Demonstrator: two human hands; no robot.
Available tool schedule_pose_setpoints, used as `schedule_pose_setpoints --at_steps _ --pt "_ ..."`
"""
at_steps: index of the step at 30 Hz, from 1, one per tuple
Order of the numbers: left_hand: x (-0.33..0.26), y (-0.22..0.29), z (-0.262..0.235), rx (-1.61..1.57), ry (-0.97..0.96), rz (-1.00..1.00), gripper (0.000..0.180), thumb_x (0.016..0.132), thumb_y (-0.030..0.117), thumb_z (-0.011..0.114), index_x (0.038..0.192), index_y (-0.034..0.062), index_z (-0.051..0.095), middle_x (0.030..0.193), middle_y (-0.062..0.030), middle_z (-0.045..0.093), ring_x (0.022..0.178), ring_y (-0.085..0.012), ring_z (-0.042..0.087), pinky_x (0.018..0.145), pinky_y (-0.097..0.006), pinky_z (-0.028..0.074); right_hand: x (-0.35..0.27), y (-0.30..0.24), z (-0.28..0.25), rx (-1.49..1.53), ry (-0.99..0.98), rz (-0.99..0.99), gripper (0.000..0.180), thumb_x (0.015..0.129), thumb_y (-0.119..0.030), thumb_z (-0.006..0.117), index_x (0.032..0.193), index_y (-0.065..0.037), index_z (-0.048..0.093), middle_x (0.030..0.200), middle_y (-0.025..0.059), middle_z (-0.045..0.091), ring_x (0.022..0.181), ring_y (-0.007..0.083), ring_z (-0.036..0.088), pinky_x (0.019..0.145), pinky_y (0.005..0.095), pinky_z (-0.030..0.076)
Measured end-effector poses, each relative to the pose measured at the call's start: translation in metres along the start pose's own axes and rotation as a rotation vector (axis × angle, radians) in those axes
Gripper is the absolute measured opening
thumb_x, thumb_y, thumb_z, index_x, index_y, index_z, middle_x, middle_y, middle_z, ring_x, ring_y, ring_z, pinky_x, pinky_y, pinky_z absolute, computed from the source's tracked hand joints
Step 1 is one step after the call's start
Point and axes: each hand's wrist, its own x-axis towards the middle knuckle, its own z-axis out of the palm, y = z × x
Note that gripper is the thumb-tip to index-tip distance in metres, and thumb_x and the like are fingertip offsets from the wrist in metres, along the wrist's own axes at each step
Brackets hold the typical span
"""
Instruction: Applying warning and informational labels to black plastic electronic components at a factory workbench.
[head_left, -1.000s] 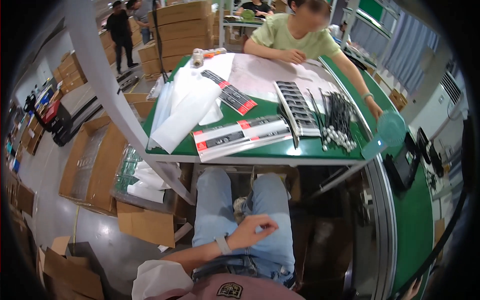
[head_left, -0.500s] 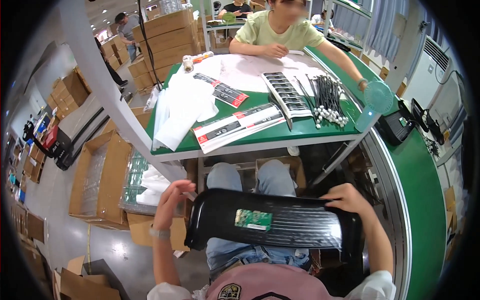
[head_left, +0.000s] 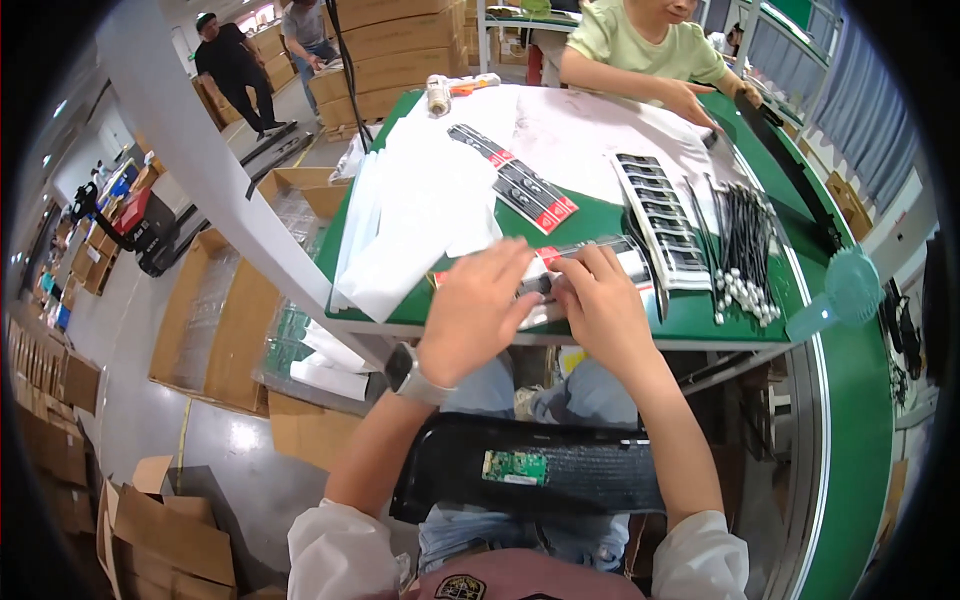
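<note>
Both hands off the black tray [head_left: 560, 470], left hand [head_left: 472, 305], right hand [head_left: 600, 305], fingers seemingly pinching the packaging card [head_left: 545, 283]

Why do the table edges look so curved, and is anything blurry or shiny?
Head view: fisheye lens bends the green table edge and white post near the dark rim; both hands, left and right, look slightly soft; ceiling light glares off the grey floor.

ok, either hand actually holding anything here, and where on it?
Both the left hand and right hand rest on the red-and-white strip package at the table's near edge, fingers over its middle. Whether they grip it or only press cannot be told.
</note>
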Motion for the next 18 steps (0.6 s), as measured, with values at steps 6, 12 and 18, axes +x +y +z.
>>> schedule_pose_setpoints --at_steps 6,12,18 --pt "-0.008 -0.01 0.022 -0.184 -0.02 -0.068 0.028 0.079 0.01 0.071 0.104 -0.0008 0.065 0.109 -0.0152 0.065 0.108 -0.0318 0.061 0.093 -0.042 0.046 0.007 0.008 0.008 0.02 -0.116 0.064 0.019 0.074 -0.001 0.069 0.09 -0.003 0.059 0.092 0.0104 0.054 0.09 0.0316 0.054 0.073 0.0426 0.047" --pt "-0.004 -0.012 0.018 -0.166 -0.041 -0.114 0.03 0.077 0.009 0.074 0.105 0.002 0.067 0.113 -0.0119 0.067 0.109 -0.03 0.061 0.094 -0.04 0.047 0.022 0.007 0.006 0.05 -0.214 0.117 0.02 0.071 0.001 0.069 0.086 -0.004 0.057 0.09 0.0108 0.053 0.089 0.0314 0.054 0.076 0.0422 0.046" --pt "-0.004 -0.014 0.018 -0.156 -0.048 -0.104 0.032 0.078 0.01 0.073 0.108 0.0016 0.065 0.114 -0.0125 0.066 0.11 -0.0306 0.061 0.094 -0.041 0.046 0.023 0.007 0.007 0.113 -0.23 0.164 0.02 0.071 0.002 0.069 0.086 -0.002 0.056 0.09 0.0117 0.052 0.088 0.0314 0.054 0.075 0.0418 0.046"
